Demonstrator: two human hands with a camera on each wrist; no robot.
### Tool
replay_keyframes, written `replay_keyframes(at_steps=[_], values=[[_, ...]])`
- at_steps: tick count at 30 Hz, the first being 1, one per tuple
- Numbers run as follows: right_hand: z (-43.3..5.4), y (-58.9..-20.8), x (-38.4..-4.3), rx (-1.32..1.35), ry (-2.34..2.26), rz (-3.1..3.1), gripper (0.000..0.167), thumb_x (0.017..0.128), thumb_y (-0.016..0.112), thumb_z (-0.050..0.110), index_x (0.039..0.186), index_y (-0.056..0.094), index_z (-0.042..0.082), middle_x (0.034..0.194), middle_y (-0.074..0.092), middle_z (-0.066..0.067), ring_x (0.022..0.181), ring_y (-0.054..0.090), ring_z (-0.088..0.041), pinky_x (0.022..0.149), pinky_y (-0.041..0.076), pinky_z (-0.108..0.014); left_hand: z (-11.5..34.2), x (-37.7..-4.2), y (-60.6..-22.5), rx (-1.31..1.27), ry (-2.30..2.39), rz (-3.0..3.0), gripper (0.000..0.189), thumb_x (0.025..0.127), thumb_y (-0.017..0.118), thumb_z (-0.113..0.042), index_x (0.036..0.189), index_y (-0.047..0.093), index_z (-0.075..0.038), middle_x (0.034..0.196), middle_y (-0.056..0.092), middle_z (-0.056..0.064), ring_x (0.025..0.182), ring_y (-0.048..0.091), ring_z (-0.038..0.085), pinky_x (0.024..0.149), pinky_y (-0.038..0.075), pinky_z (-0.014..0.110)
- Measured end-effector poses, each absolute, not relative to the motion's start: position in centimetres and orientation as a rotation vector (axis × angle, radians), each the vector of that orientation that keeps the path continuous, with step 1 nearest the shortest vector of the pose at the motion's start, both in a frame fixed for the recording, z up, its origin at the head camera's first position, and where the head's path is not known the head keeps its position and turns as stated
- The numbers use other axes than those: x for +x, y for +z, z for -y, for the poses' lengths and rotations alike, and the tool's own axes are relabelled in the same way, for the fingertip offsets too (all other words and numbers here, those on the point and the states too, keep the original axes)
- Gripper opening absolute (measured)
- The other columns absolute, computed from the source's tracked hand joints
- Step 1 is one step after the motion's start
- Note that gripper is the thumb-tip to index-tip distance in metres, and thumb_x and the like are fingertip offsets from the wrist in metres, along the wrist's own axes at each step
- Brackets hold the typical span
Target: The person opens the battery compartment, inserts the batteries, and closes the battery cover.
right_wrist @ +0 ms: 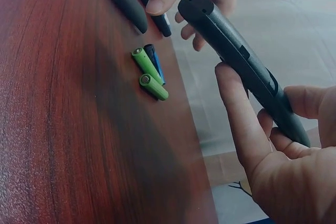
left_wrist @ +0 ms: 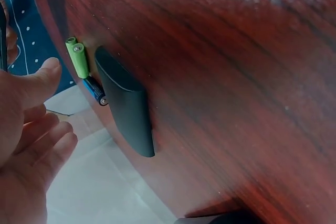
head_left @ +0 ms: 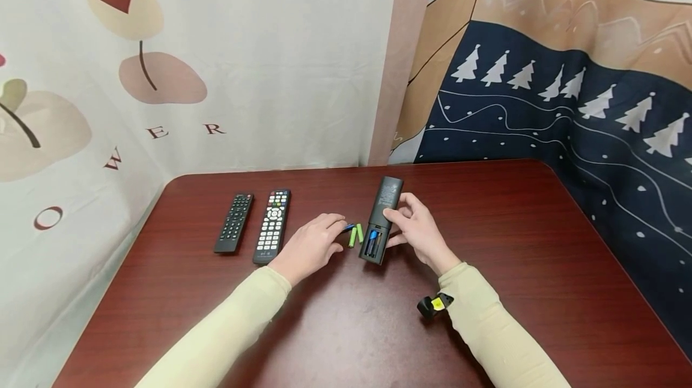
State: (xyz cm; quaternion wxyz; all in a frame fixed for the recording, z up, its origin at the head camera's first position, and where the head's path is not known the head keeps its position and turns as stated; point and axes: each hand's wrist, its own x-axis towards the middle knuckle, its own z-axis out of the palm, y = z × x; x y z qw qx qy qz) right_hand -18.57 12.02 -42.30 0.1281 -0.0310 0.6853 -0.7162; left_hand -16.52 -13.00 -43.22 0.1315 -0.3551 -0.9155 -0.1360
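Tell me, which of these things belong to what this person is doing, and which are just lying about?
Seemingly part of the job:
remote with its battery compartment open, held by the right hand
two green batteries
loose blue battery
black curved piece, probably the cover

Apparently just lying about:
smaller remote
larger white-buttoned remote

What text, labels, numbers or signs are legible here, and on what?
"O W E R": spaced letters, white cloth.
Held remote: back label, too small to read.
White-button remote: key marks and lettering at its near end, too small.
Smaller remote: key marks, too small.
Batteries: nothing legible.
No brand or number readable.
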Motion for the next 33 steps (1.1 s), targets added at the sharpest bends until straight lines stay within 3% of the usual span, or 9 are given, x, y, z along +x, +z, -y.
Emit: replay_keyframes(at_steps=[15, 33], values=[[-12.0, -42.6, -18.7, -0.071, -2.077, -1.995, 0.034, 0.103, 0.058, 0.008, 0.134, 0.046, 0.002, 0.099, 0.066, -0.016, 0.07, 0.071, -0.02, 0.058, 0.062, -0.037, 12.5, -17.7, -44.0, -1.026, -0.352, 2.763, 0.031, 0.086, 0.079, 0.002, 0.116, 0.069, -0.002, 0.117, 0.067, 0.011, 0.11, 0.064, 0.028, 0.099, 0.054, 0.039], [-12.1, -42.7, -18.5, -0.057, -2.07, -1.998, 0.036, 0.103, 0.058, 0.008, 0.136, 0.045, 0.003, 0.101, 0.066, -0.016, 0.075, 0.073, -0.022, 0.06, 0.063, -0.04, 11.4, -18.6, -44.3, -1.035, -0.304, 2.791, 0.026, 0.088, 0.072, 0.007, 0.113, 0.068, 0.0, 0.103, 0.065, 0.01, 0.096, 0.062, 0.028, 0.089, 0.055, 0.039]])
